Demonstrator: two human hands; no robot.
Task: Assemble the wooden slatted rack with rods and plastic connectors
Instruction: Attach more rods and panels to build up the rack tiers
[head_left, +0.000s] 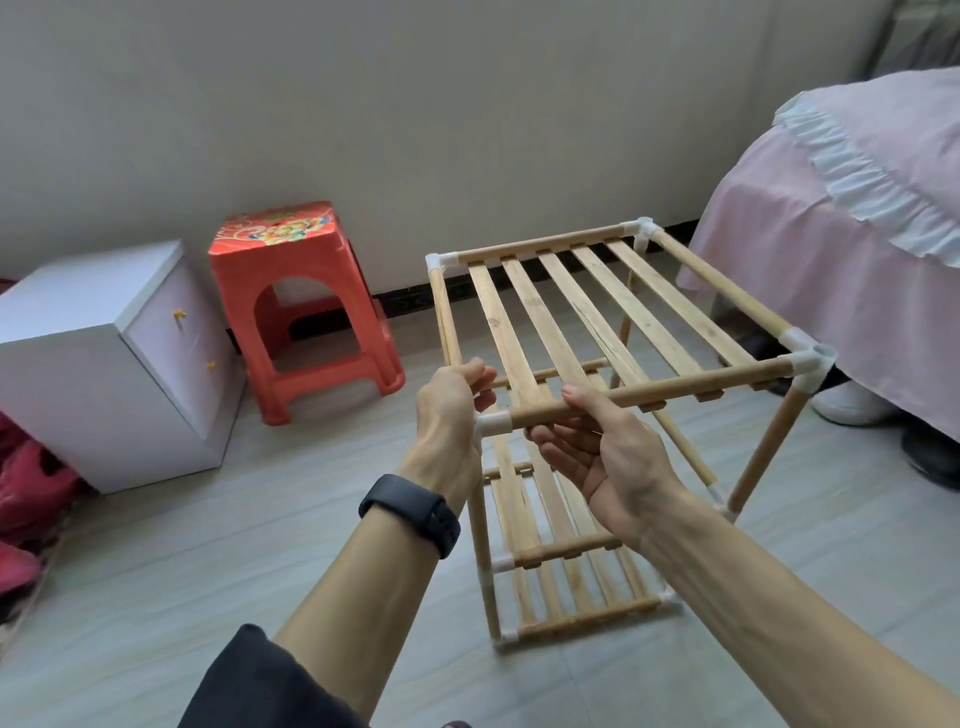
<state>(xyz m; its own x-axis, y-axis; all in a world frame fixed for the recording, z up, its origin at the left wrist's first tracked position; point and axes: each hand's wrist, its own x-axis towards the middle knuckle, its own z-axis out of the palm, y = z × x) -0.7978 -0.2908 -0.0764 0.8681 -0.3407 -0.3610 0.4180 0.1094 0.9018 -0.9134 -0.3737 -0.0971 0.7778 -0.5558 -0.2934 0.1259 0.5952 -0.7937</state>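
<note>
A dark sleeve (270, 686) is sitting lowest in the view. Above it the left forearm, wearing a black wristband (415, 512), is reaching up to the left hand (449, 410), which is wrapping its fingers round the side rod (447, 317) of the top tier. The right hand (602, 457) is cupping the front rod (701, 382) from beneath, fingers curled under and thumb lying on top.

Between the two hands the near-left connector (493, 423) is joining both rods at the corner. Each hand is just beside it, the left perhaps slightly closer. The front rod is running rightward from that joint to the near-right connector (810, 364), while the side rod is running away from the camera toward the wall.

The wooden rack (571, 312) is standing upright on the floor (156, 545), showing three slatted tiers, between a red stool (291, 291) and a pink-covered bed (831, 218). The work is probably nearing its end. The coming move seems to be pressing both rods home into this corner, each along its own axis.
</note>
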